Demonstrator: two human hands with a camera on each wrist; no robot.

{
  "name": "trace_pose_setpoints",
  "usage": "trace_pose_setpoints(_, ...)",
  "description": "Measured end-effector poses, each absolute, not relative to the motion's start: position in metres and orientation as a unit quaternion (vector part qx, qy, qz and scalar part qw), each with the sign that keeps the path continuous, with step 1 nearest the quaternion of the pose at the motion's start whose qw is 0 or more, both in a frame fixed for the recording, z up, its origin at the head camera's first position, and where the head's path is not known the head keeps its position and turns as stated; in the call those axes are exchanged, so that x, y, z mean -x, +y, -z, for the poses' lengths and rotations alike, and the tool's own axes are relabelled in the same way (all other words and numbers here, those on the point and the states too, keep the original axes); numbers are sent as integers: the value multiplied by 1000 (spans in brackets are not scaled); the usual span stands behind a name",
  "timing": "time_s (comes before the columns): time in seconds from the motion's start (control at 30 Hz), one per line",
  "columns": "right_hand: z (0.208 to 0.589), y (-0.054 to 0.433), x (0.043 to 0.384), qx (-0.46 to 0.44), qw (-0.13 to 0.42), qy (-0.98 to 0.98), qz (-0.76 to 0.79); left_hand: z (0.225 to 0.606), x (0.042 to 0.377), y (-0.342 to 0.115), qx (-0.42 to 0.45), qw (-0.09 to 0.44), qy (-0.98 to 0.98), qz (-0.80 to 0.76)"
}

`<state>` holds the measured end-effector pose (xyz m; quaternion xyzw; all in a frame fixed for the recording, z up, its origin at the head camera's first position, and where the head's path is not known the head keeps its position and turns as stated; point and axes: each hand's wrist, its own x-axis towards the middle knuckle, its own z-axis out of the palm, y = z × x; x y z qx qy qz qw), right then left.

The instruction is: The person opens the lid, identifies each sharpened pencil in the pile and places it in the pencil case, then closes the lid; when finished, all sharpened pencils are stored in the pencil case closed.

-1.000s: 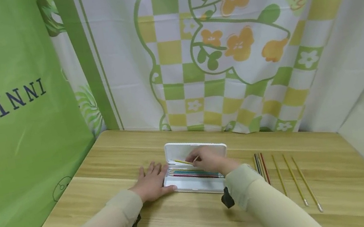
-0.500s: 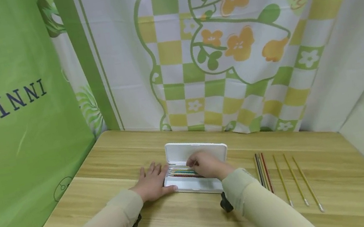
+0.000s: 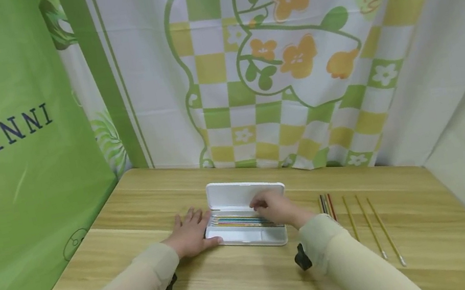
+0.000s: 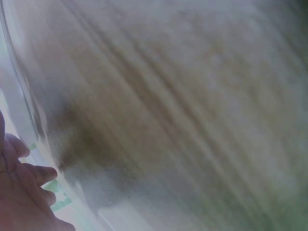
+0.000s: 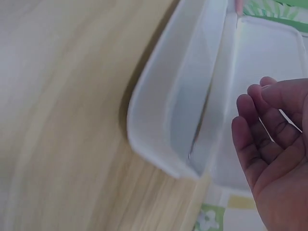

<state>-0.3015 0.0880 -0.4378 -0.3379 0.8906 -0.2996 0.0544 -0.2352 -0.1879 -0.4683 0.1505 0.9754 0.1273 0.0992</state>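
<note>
An open white pencil case (image 3: 249, 238) lies on the wooden table, its lid (image 3: 229, 195) raised at the back. Several coloured pencils (image 3: 238, 220) lie lengthwise in its rear part. My left hand (image 3: 189, 234) rests with spread fingers at the case's left end, the thumb by the front corner. Over the right part of the case is my right hand (image 3: 276, 207), in front of the lid. The right wrist view shows this hand (image 5: 274, 139) with loosely bent fingers and nothing between them. Only part of the left hand (image 4: 24, 187) appears in the left wrist view.
To the right of the case, a close group of dark and red pencils (image 3: 327, 206) lies on the table (image 3: 239, 289), partly behind the right sleeve. Farther right lie three yellow pencils (image 3: 370, 227), spaced apart. A patterned curtain (image 3: 211, 68) hangs behind the table.
My right hand lowered a yellow pencil into the case, let it go and drew back to the right. The left hand stays in place. The head view has turned slightly right.
</note>
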Motion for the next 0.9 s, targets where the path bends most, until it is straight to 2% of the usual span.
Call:
trace_pose_setpoints(0.43,427,149,291,305,112,882,341,472,237,-190,-150,98,975,-133)
trace_pose_setpoints(0.6,431,184,289,228,113,885,390,478,240,-191,-153,95,975,-133)
trace_pose_setpoints(0.73,440,210,289,123,92,867,475,474,238,-191,-149,100,975,-128)
trace_pose_setpoints(0.9,448,233,291,12,100,850,518,469,236,-188,-146,101,975,-130)
